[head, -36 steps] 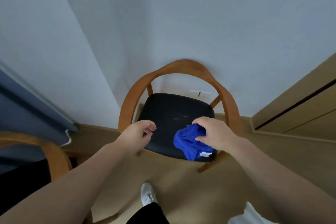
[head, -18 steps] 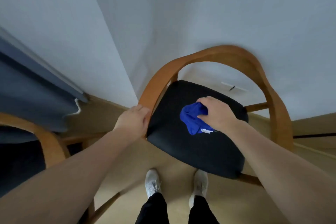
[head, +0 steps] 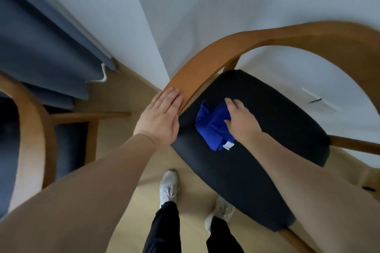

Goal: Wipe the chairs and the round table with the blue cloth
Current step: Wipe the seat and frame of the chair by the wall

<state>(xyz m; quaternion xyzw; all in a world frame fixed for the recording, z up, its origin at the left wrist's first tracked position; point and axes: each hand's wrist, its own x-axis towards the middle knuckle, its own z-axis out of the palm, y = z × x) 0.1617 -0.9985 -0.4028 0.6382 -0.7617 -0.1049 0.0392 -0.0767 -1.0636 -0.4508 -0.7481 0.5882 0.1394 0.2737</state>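
Observation:
A wooden chair [head: 207,61] with a curved armrest and a black seat cushion [head: 273,121] stands right in front of me, in the corner of the room. The blue cloth [head: 211,127], crumpled and with a white label, lies on the left part of the seat. My right hand [head: 240,121] presses on the cloth's right side, fingers bent over it. My left hand [head: 160,117] lies flat on the near end of the chair's left armrest, fingers together. The round table is not in view.
A second wooden chair [head: 35,129] with a dark seat stands at the left. A blue-grey curtain [head: 41,47] hangs at the upper left. White walls meet in a corner behind the chair. My feet in white shoes [head: 168,187] stand on the beige floor.
I have moved closer and over the chair. My right hand with the cloth slid onto the seat's left part. My left hand went from a loose fist to resting flat on the armrest.

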